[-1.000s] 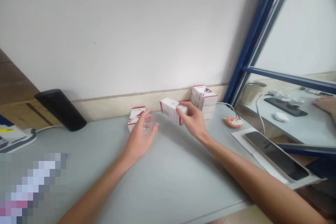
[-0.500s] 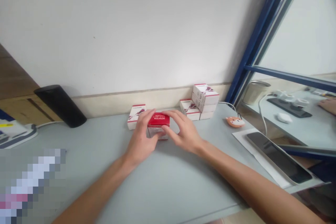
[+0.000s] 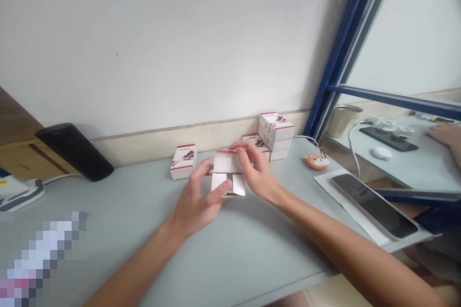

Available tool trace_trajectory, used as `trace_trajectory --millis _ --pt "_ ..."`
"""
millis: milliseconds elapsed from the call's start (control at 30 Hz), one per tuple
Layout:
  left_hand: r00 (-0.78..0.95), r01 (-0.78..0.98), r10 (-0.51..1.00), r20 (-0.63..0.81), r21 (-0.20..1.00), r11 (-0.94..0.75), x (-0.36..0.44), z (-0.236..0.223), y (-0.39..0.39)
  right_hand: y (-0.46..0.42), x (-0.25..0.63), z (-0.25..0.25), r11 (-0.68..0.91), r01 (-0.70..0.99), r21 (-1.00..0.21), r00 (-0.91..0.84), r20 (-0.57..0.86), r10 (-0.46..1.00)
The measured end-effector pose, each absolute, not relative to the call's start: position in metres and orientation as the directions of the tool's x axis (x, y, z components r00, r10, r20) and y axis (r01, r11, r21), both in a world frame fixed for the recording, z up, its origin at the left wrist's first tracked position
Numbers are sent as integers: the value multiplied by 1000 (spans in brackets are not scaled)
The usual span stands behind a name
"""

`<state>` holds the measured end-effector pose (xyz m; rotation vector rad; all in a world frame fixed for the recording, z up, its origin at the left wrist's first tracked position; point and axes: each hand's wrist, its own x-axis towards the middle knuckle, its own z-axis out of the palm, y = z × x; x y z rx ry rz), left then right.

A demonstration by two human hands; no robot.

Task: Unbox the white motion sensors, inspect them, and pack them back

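A small white and red carton point(image 3: 227, 177) stands on the grey table point(image 3: 230, 249) with its end flaps opened toward me. My left hand point(image 3: 196, 201) grips its left side, thumb pressed on a lower flap. My right hand point(image 3: 257, 172) holds the right side, fingers curled over the lifted top flap. Another closed carton point(image 3: 183, 160) lies just behind to the left. A stack of like cartons point(image 3: 275, 134) stands behind my right hand near the wall.
A black cylinder point(image 3: 74, 151) lies at the back left. An orange fox-shaped toy point(image 3: 316, 161), a dark phone point(image 3: 372, 204) on white paper and a blue frame point(image 3: 334, 62) are to the right. Beyond the frame another person's hand point(image 3: 444, 134) rests on a neighbouring desk.
My right hand carried the carton from the stack to the table centre. Both hands then closed round it, turned it, and its end flaps now stand open.
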<state>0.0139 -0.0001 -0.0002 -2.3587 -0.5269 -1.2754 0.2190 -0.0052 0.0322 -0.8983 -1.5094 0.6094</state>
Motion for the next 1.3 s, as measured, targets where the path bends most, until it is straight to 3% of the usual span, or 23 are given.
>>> trace_trajectory --millis 100,200,267,333,400,467,533,633,867,1033,1167,1300 --pt "536 571 75 841 -295 -766 15 3 -4 -1 220 37 349 66 -935 -94 342 935" --pt "623 546 84 777 -355 -759 15 4 -5 0 222 39 205 68 -976 -298 176 938" --pt "645 511 105 757 -326 -795 15 4 -6 0 222 39 192 94 -977 -298 157 942" --pt "632 505 131 764 -277 -818 16 4 -5 -1 223 38 322 164 -932 -178 293 939" --pt "585 526 176 792 -205 -825 17 3 -5 -3 225 37 562 311 -767 -123 553 824" --pt "509 550 232 829 -106 -829 18 1 -4 -5 228 37 760 432 -486 -245 748 617" --pt "435 551 289 853 1 -834 19 -2 -2 -7 231 37 845 469 -258 -409 784 467" --pt "364 511 316 876 96 -854 20 -7 0 -6 234 36 856 498 -140 -483 775 407" --pt "290 478 281 915 116 -871 15 -10 4 10 243 29 800 577 -165 -332 847 415" --pt "313 581 229 922 5 -814 11 -5 4 8 241 28 803 583 -126 -382 830 407" --pt "376 596 172 910 -96 -797 9 -3 6 1 235 32 807 557 -199 -400 787 470" --pt "436 637 207 876 -137 -759 8 -4 10 3 234 34 797 507 -327 -380 745 547"
